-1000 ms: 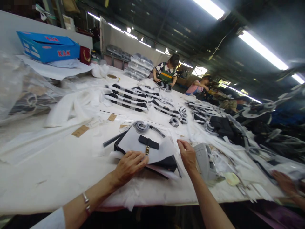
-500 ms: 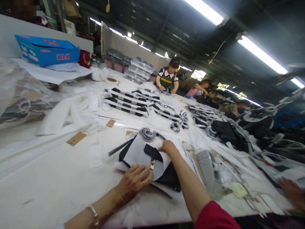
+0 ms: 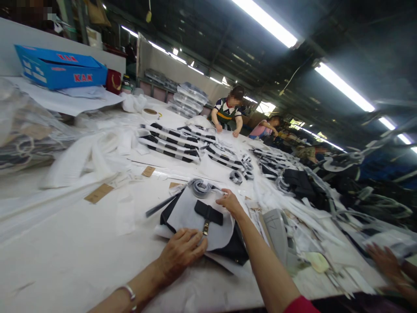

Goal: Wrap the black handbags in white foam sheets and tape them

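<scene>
A black handbag (image 3: 239,250) lies on the table in front of me, with a sheet of white paper (image 3: 182,213) over its front. On the paper rests a black T-shaped strap tab (image 3: 208,212) with a gold clasp (image 3: 205,228) at its lower end. My left hand (image 3: 182,251) lies on the bag's lower front edge, its fingers stretched out beside the clasp. At the bag's upper right edge is my right hand (image 3: 230,203), fingers apart, close to the paper's corner. A wrapped coiled strap (image 3: 200,188) sits at the bag's top.
Brown tags (image 3: 98,193) lie to the left. Wrapped black handles (image 3: 172,148) and coiled straps (image 3: 236,177) are farther back. A grey tape dispenser (image 3: 276,228) stands to the right, near another person's hand (image 3: 386,261). A blue box (image 3: 60,67) is at back left; a co-worker (image 3: 228,111) stands opposite.
The paper's right side, curled over the tab before, now lies flatter and the whole tab shows. My right hand's fingers have spread. The co-worker opposite has moved their hands apart.
</scene>
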`<state>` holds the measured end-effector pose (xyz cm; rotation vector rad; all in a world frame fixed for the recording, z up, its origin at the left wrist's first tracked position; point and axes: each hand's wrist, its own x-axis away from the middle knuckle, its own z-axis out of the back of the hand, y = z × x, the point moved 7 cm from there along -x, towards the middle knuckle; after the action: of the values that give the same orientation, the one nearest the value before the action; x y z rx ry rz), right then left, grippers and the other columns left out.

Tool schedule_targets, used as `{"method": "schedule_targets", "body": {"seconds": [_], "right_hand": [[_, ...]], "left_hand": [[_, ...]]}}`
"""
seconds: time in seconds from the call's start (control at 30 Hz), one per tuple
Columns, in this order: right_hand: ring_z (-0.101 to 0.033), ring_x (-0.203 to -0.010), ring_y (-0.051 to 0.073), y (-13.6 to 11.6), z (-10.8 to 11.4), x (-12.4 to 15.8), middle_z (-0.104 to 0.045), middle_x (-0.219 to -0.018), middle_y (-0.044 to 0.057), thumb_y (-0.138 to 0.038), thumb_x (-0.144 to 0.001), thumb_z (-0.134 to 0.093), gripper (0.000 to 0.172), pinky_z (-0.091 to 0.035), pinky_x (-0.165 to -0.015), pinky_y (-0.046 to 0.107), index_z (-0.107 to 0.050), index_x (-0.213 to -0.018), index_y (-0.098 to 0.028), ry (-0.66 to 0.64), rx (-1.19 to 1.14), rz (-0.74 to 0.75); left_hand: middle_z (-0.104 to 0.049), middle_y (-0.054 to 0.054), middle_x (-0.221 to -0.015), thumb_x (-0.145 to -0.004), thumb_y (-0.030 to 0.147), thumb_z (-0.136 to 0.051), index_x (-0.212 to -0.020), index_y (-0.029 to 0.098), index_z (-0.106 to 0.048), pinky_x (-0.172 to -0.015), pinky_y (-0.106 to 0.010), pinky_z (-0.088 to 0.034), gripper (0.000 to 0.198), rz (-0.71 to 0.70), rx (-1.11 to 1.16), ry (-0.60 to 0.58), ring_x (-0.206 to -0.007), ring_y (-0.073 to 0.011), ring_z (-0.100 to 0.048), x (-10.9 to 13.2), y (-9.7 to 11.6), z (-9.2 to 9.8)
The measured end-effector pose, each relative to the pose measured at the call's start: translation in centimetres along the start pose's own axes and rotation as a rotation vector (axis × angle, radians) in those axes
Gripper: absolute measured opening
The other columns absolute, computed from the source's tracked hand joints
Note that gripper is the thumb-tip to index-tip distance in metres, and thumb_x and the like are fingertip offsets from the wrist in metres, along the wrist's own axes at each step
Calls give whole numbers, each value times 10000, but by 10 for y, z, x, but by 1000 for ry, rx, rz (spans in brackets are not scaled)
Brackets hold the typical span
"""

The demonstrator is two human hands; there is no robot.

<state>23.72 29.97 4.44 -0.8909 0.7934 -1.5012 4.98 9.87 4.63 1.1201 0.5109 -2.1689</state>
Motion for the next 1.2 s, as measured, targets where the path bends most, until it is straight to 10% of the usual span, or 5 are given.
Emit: {"method": "schedule_targets", "body": {"seconds": [0.2, 0.5, 0.87, 1.2], "right_hand": [[-559, -627, 132, -40, 15, 54, -609, -667, -67, -206, -601, -696, 704, -450, -654, 263, -563, -1291, -145, -160, -41, 70], [-609, -1095, 256, -51, -2, 148, -689, -1165, 91, -81, -728, -539, 696, -400, -1073, 451, -501, -1415, -189, -183, 701, 560], [-615, -1131, 240, -50, -44, 309, -675, -1200, 87, -108, -867, -575, 407, -505, -1005, 416, -598, -1239, -272, -223, 520, 1085], [-665, -931, 238, -7, -82, 244, -716, -1000, 109, -51, -834, -542, 259, -549, -797, 320, -677, -1030, -153, -213, 1025, 622]], "left_hand": [[-700, -60, -1036, -958, 132, -494, -1100, 205, -624, -835, -326, -465, 206, 4, -18, -19, -982, -174, -628, -1, 0, 0], [-693, -44, -1055, -957, 125, -513, -1123, 202, -611, -829, -336, -430, 208, 1, 2, -69, -977, -180, -618, -2, 0, 0], [-670, -53, -1115, -940, 140, -548, -1194, 211, -580, -858, -344, -417, 266, 12, 11, -164, -990, -184, -604, 1, -1, -6], [-674, -53, -1099, -964, 180, -517, -1183, 229, -583, -825, -344, -414, 235, -2, -41, -184, -952, -186, -607, 5, -2, -15]]}}
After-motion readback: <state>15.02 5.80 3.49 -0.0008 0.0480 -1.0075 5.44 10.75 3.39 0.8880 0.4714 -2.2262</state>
